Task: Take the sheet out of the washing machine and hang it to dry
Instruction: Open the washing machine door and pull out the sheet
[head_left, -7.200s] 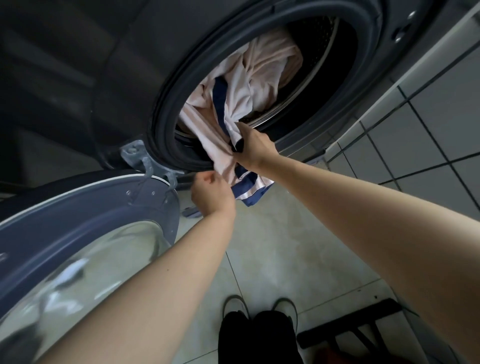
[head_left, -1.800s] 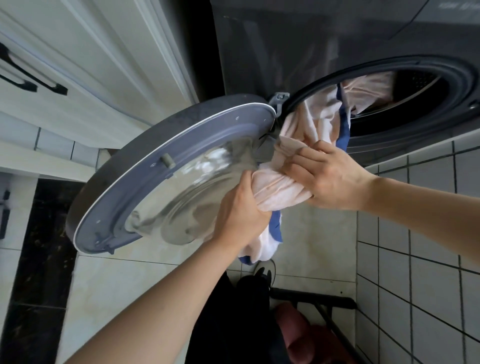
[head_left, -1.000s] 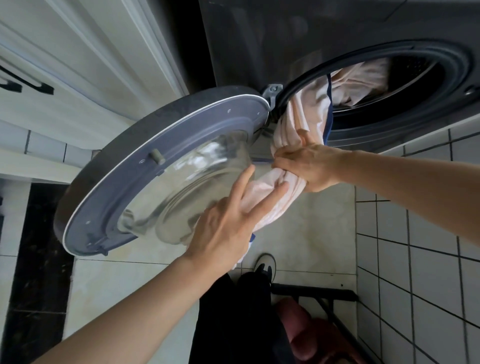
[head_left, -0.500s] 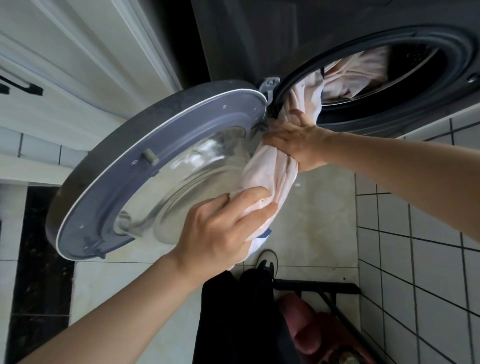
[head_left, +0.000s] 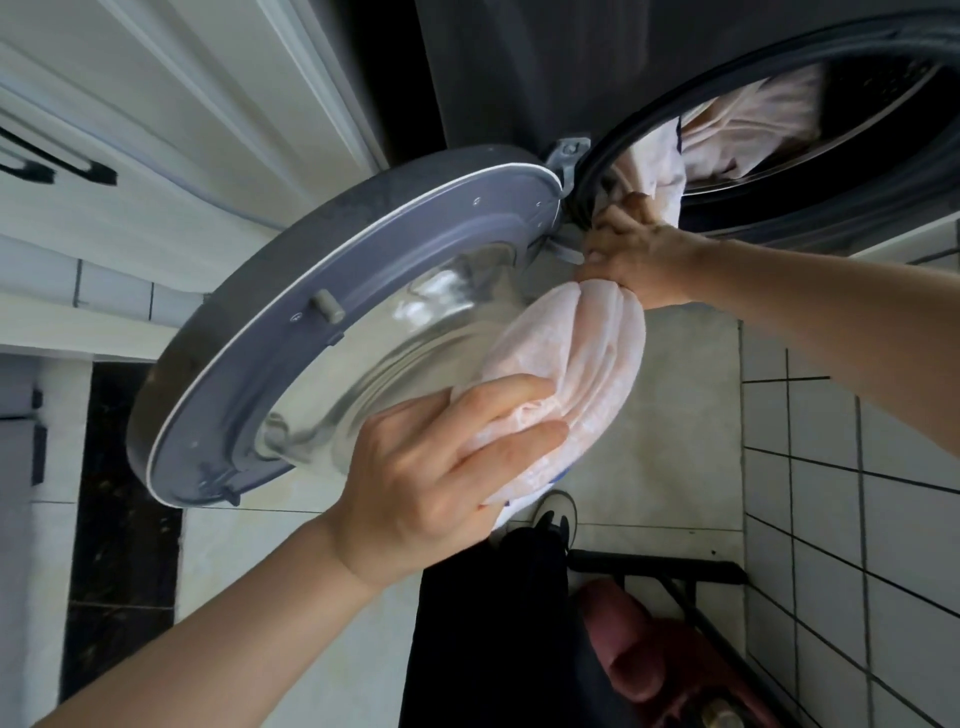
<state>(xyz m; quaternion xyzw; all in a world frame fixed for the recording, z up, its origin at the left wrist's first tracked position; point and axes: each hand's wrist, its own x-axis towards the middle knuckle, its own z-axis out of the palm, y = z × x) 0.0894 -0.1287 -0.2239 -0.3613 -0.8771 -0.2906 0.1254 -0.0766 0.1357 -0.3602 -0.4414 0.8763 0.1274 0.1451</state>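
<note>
The sheet (head_left: 582, 374), pale pink with a sliver of blue at its lower edge, is running as a bunched rope out of the washer (head_left: 519, 67) drum, over the rubber rim of the opening, and down in front of the open door (head_left: 322, 332). Part of it is still lying inside the drum at the upper right.

The right hand (head_left: 636, 254) is gripping the sheet just outside the opening, near the door hinge, with its fingers curled tight around the gathered cloth. The left hand (head_left: 431, 478) is holding the lower bulge of the sheet, with its fingers (head_left: 498, 405) wrapping over the fabric and pressing into it; the thumb is hidden from view.

The door is standing wide open to the left of the opening, its glass bowl facing the camera. A white cabinet (head_left: 171, 119) with a black handle is sitting to the left of the washer. A shoe (head_left: 556, 512) and a dark trouser leg are showing on the pale floor tiles below the sheet, with a black rack (head_left: 660, 569) beside them.

No brand, label or writing is showing legibly anywhere.
</note>
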